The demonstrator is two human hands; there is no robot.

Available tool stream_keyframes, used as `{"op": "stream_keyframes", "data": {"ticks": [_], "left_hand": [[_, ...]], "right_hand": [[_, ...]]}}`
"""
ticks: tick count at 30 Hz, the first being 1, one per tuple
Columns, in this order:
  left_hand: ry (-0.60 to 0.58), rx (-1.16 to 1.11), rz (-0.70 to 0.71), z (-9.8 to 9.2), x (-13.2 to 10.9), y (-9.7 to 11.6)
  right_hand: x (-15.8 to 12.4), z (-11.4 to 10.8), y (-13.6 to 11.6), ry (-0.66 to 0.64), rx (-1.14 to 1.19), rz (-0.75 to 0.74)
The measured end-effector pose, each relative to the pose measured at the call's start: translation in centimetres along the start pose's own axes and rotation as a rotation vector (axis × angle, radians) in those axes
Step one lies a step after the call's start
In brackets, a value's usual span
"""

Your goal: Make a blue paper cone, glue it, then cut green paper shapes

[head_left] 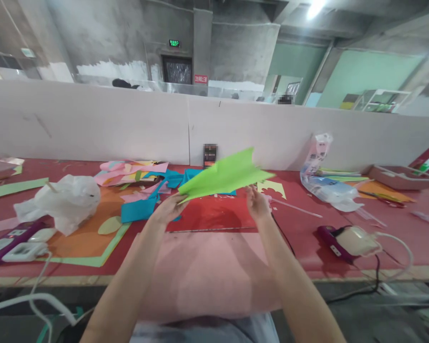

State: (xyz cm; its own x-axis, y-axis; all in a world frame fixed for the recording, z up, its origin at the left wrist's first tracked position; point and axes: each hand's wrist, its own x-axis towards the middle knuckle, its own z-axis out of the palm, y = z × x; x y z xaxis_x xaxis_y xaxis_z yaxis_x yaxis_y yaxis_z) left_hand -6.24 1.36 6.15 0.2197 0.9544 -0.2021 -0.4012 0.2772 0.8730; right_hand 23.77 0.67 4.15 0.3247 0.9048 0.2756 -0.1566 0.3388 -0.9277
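Observation:
A bright green sheet [223, 174] with an uneven cut edge is held up above the table, tilted upward to the right. My left hand [169, 208] pinches its lower left corner. Close under the sheet's right part is my right hand [255, 202], its fingers bent and pointing up; whether they grip the sheet's edge is hard to make out. Beneath the sheet lies a red sheet or board [214, 216], and nearer to me a pink sheet [210, 271] reaches over the table's front edge.
Blue felt-like pieces [139, 209], pink scraps [128, 171] and a white plastic bag [69, 200] lie at left. Power strips [14, 243] [338, 244] with cables sit on both sides. Right: plastic packaging [316, 162], scissors [382, 197], a tray [400, 177]. A white partition [128, 124] stands behind.

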Motion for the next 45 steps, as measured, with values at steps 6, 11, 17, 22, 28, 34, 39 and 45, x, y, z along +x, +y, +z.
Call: {"op": "stream_keyframes", "data": {"ticks": [6, 11, 17, 22, 28, 34, 39, 45], "left_hand": [[-0.034, -0.192, -0.042, 1.3, 0.8, -4.2], [-0.108, -0.091, -0.031, 1.6, 1.2, -6.4], [-0.278, 0.084, -0.101, 1.8, 0.9, -7.3], [-0.357, 0.133, -0.079, 1.3, 1.6, -7.6], [-0.034, 0.122, 0.043, 0.9, 3.6, -7.1], [-0.008, 0.429, 0.304, 0.8, 3.7, -8.1], [0.159, 0.635, 0.463, 0.7, 3.3, -8.1], [0.221, 0.622, 0.494, 0.6, 3.3, -7.6]], "right_hand": [[-4.8, 8.5, 2.7, -0.311, 0.445, 0.299], [-6.2, 10.1, 4.4, -0.364, 0.464, 0.279], [-5.3, 8.8, 4.7, -0.148, 0.431, 0.208], [-4.4, 8.1, 5.4, -0.061, 0.454, 0.241], [-3.5, 7.1, 6.4, 0.109, 0.276, 0.207], [-4.1, 7.6, 5.5, 0.091, 0.174, 0.164], [-4.7, 8.5, 5.3, 0.019, 0.13, 0.13], [-4.9, 8.8, 7.2, -0.052, 0.075, 0.048]]}}
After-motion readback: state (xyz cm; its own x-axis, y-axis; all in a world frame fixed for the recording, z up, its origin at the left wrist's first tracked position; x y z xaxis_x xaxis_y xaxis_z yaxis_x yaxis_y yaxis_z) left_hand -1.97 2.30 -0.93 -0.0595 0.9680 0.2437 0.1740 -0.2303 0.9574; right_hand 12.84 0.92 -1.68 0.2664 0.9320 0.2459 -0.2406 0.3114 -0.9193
